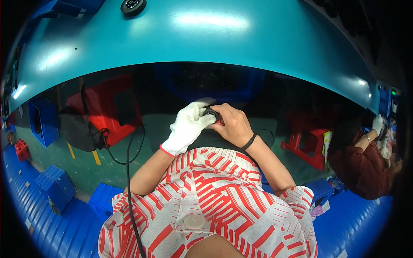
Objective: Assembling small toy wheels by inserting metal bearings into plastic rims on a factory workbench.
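Observation:
My left hand [187,126], in a white knit glove with a red cuff edge, is closed around one side of a small round black part [210,113]. From the other side my bare right hand [234,124] grips the same part, its fingers curled over the top; a black band circles that wrist. The part looks ring-shaped at its near end. A speck of red shows beside the right fingers, too small to name. Both hands are held close to my body, below the table's near edge. Much of the part is hidden by the fingers.
A teal table [206,43] curves across the front, with a black wheel [133,7] at its far left. Under it, a shadowed blue bin [254,84] holds dark parts. Red stools [112,109] stand on both sides. A black cable [128,185] hangs by my left arm. Another person [361,167] sits right.

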{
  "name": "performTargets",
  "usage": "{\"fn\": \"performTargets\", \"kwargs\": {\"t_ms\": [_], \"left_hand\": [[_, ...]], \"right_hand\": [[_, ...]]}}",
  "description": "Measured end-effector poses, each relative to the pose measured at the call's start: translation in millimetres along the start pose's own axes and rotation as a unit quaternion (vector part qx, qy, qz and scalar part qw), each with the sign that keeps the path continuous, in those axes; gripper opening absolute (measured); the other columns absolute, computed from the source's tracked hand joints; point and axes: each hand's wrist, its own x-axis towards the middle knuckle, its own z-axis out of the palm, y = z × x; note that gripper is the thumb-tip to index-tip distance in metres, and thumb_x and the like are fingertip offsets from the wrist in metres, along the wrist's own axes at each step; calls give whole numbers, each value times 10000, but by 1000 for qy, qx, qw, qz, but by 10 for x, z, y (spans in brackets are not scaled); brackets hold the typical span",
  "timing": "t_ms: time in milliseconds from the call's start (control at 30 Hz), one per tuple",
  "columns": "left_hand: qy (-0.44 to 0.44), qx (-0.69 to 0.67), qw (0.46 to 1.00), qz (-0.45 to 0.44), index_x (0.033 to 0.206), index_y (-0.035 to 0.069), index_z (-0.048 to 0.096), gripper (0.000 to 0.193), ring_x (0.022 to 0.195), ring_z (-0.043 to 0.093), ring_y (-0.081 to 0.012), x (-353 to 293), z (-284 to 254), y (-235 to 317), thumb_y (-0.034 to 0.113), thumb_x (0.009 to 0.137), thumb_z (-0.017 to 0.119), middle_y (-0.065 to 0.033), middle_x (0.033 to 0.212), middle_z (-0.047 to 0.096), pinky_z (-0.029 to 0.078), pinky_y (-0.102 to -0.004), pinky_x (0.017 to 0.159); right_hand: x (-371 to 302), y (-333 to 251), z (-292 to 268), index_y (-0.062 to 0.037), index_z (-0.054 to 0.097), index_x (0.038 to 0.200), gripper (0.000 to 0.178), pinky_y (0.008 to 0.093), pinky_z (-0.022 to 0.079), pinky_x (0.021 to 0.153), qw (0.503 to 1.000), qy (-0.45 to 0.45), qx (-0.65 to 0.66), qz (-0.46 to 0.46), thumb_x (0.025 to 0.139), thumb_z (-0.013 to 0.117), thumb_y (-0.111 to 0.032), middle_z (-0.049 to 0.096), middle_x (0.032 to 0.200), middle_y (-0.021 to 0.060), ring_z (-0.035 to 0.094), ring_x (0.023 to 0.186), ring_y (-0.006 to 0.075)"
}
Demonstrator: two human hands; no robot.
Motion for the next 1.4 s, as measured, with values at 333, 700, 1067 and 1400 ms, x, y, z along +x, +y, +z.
{"fn": "performTargets", "kwargs": {"t_ms": [333,700,1067,1400], "left_hand": [[-62,51,997,-21,1174,-63,534,413,794,601,-111,85,-219,27,94,819,675,-88,925,625,498,-220,680],[-21,-129,991,3,1202,-108,459,434,933,601,-182,-21,4,-51,11,822,631,-159,1059,584,532,-280,786],[-17,-57,998,29,1206,-61,510,427,931,621,-169,-23,52,26,61,824,659,-145,1033,623,510,-250,803],[-53,159,985,-37,1140,-29,561,411,738,553,-81,-3,-120,319,139,793,702,-55,890,620,456,-212,645]], "right_hand": [[33,-45,-73,-44,562,1069,458,328,503,618,998,-39,48,31,683,778,-161,588,838,98,606,711,257],[-22,-29,-36,-57,561,1067,474,331,512,689,994,46,45,85,660,785,-149,589,908,111,606,832,275],[-21,78,3,-29,578,995,495,320,506,668,993,100,10,-63,591,838,-150,615,867,109,605,792,269],[22,40,-149,-51,571,1042,474,301,511,696,997,-42,59,-27,641,809,-136,580,994,100,602,866,229]]}}
